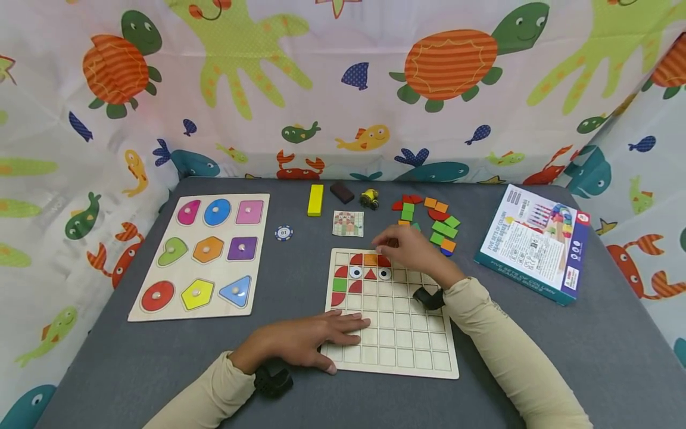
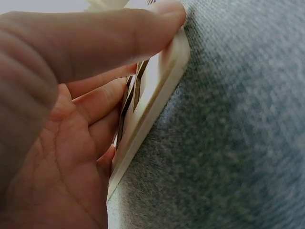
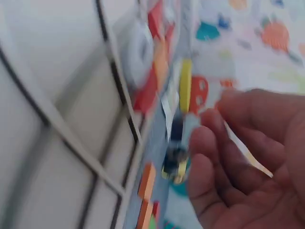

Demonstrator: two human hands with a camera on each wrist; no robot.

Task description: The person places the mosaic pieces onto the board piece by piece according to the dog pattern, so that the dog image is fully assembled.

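A pale wooden grid board [image 1: 404, 339] lies in front of me, with red, orange and green pieces and two eye tiles [image 1: 356, 272] set in its upper left cells. My left hand [image 1: 313, 338] rests spread on the board's lower left edge; in the left wrist view its thumb [image 2: 162, 28] lies along the rim. My right hand [image 1: 412, 251] hovers over the top edge, beside the red piece [image 1: 384, 261] right of the orange square [image 1: 370, 259]. Its fingers are loosely bent, and nothing shows between them in the right wrist view.
Loose coloured pieces [image 1: 445, 229] lie behind the board, near a small pattern card [image 1: 348, 224], a yellow block [image 1: 315, 200], a dark block [image 1: 342, 192] and a toy bee [image 1: 369, 199]. Left are a poker chip [image 1: 284, 233] and a shape puzzle [image 1: 179, 271]; right, a box [image 1: 536, 241].
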